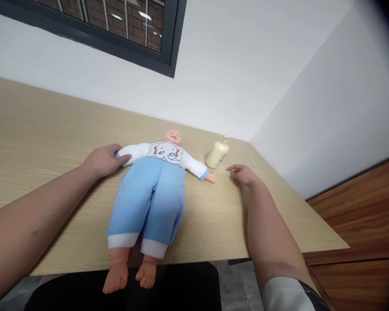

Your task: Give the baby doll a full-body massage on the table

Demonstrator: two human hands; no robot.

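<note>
At left, see the left hand (106, 161) curled closed around a sleeve end of the doll (149, 183), hiding the small fist or palm there. Next, find that doll face up on the bench (214, 224), feet past the near edge. Farther right, see a bottle (217, 154) with illegible lettering, then the right hand (242, 174), pinching a pale scrap (228, 173) too covered to identify.

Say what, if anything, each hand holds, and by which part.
Left hand: the doll, by one sleeve end. Right hand: apparently a small pale thing, part unclear.
</note>
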